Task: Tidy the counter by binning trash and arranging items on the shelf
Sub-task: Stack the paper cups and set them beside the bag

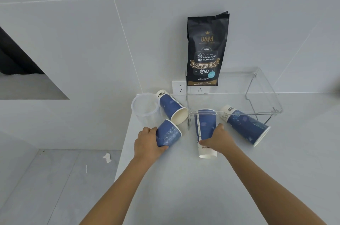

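Several blue paper cups lie on their sides on the white counter (184, 188). My left hand (147, 144) grips one blue cup (168, 133) near the counter's left edge. My right hand (217, 138) is closed over a second blue cup (205, 125) whose mouth points under the clear acrylic shelf (265, 96). A third cup (172, 107) lies behind the left one, and a fourth cup (246, 125) lies under the shelf's right side. A black coffee bean bag (207, 52) stands on the shelf against the wall.
A clear plastic container (145, 107) stands at the counter's back left corner. White wall sockets (179, 87) sit behind the shelf. The counter drops off on the left to a grey floor with a scrap of white paper (107, 157).
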